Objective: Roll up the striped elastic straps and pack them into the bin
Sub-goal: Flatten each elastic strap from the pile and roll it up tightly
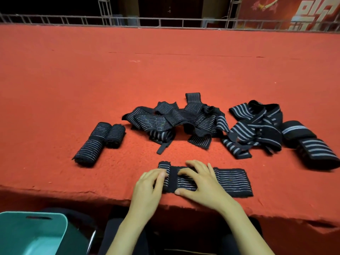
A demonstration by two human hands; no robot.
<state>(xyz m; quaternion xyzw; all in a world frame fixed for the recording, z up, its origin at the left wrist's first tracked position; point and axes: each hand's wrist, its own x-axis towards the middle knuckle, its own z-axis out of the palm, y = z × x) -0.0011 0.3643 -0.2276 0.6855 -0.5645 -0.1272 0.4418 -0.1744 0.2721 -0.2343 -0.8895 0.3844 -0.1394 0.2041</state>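
Note:
A black strap with thin pale stripes (230, 181) lies flat along the table's near edge, its left end wound into a small roll (164, 169). My left hand (147, 188) curls its fingers round that roll from the left. My right hand (200, 183) presses down on the strap just right of the roll, thumb at the near edge. Three rolled straps (99, 142) lie at the left. A loose tangle of unrolled straps (176, 122) sits in the middle. The teal bin (35, 234) stands below the table at the lower left.
A second tangle with wider stripes (255, 127) and two thick rolls (311, 144) lie at the right. The red felt table (128, 74) stretches far back to a metal railing (165, 23). My dark-clad lap is below the near edge.

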